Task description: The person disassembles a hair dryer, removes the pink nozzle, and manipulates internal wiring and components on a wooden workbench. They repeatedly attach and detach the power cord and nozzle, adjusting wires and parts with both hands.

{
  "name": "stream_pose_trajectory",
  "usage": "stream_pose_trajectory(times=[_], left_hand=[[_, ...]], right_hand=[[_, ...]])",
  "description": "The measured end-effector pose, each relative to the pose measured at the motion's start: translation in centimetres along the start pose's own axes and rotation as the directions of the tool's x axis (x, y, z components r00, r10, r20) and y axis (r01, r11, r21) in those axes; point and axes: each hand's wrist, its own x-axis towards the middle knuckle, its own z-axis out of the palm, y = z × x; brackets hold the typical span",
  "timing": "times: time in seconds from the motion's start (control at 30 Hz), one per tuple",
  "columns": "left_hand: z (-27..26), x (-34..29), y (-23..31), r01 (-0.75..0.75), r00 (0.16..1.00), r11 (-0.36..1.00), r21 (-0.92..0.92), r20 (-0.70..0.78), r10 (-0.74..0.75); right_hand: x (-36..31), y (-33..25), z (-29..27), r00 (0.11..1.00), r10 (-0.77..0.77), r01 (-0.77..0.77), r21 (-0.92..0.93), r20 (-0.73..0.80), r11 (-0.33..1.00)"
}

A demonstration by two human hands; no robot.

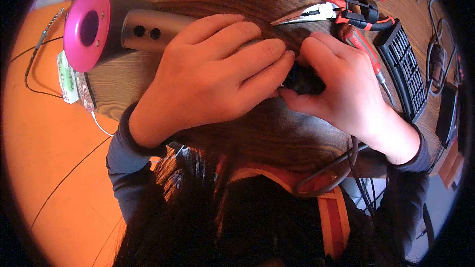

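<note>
**Both my hands on the hair dryer's dark end**

Nearest me, my dark sleeves come up from the lower edge, with long dark hair and an orange-trimmed garment hanging below the table's edge. A grey cable [326, 173] loops there, running up toward my right wrist.

My left hand [208, 76] lies palm down over the grey handle of the hair dryer [118, 27], fingers curled round it and clamped, fingertips reaching to the handle's end. My right hand [346, 86] meets it there: thumb and fingers pinch a small black part [304, 80] at the end of the handle, just where my left fingertips stop. How that part sits on the handle I cannot tell; my fingers cover most of it.

The dryer rests on the wooden table [277, 133], handle pointing right, its round pink head with the dark opening at the far left.

Beyond my right hand lies a red-handled screwdriver [363, 47], partly under my knuckles, tip toward the table's right side. Just past it sit long-nose pliers [336, 10] with red and black grips, jaws pointing left. To the right lies a black slotted grille [405, 66]. At far left, an orange surface [54, 158] carries thin cables.
</note>
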Motion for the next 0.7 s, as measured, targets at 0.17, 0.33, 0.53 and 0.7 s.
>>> stream_pose_trajectory(times=[0.17,0.33,0.53,0.7], left_hand=[[0.1,-0.1,0.2,0.020,1.000,0.999,-0.035,-0.006,-0.020],[0.0,-0.1,0.5,0.005,1.000,0.999,-0.044,0.000,-0.005],[0.2,0.0,0.5,0.005,0.999,0.998,-0.063,-0.034,-0.007],[0.5,-0.2,0.6,0.011,0.997,0.998,-0.063,-0.074,-0.016]], right_hand=[[-0.6,-0.3,-2.2,0.996,-0.001,0.004,-0.023,0.092,1.000],[-1.9,-0.4,-2.7,0.995,-0.005,-0.002,0.069,0.104,0.998],[-2.3,0.7,-2.3,0.984,-0.169,0.159,0.161,0.050,0.974],[-2.4,1.1,-2.1,0.980,-0.196,0.187,0.213,0.024,0.959]])
